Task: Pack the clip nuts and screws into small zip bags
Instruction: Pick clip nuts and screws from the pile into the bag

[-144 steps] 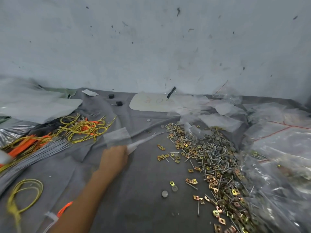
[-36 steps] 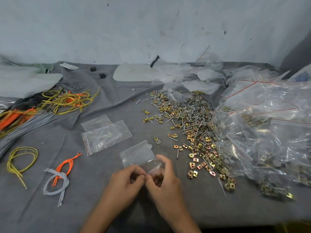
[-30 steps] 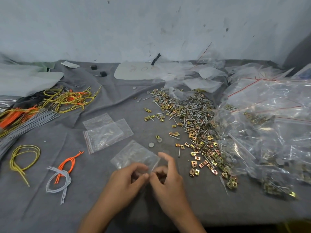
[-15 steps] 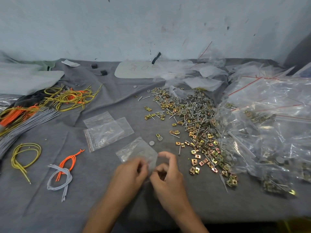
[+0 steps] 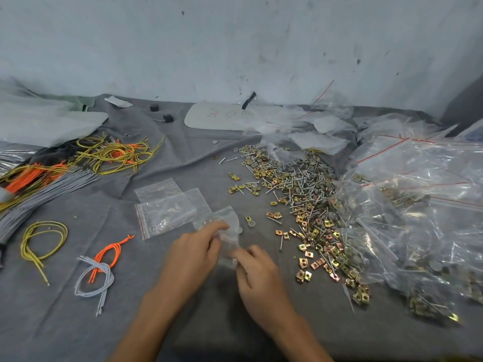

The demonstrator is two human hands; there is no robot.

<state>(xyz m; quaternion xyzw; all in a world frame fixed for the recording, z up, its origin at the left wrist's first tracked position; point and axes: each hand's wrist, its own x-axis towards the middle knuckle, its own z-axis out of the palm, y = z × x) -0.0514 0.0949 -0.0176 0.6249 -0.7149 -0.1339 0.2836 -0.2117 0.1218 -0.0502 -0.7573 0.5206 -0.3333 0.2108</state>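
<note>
Pinches small clear plastic zip bag [image 5: 230, 218] between curled fingers of left hand [image 5: 193, 254] and right hand [image 5: 257, 273], low over grey cloth [image 5: 65, 325], likely to prise mouth open. Finds brass clip nuts and steel screws [image 5: 303, 194] heaped just right, unbagged.

A left hand [image 5: 193, 253] and a right hand [image 5: 257, 273] pinch a small clear zip bag [image 5: 228, 220] above a grey cloth [image 5: 183, 322]. Right of the bag lies a heap of clip nuts and screws [image 5: 300, 194]. Left of the bag lie spare flat bags [image 5: 164, 210].

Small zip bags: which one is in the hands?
The crumpled bag pinched by left hand and right hand; the flat bags lie untouched to its left.
</note>
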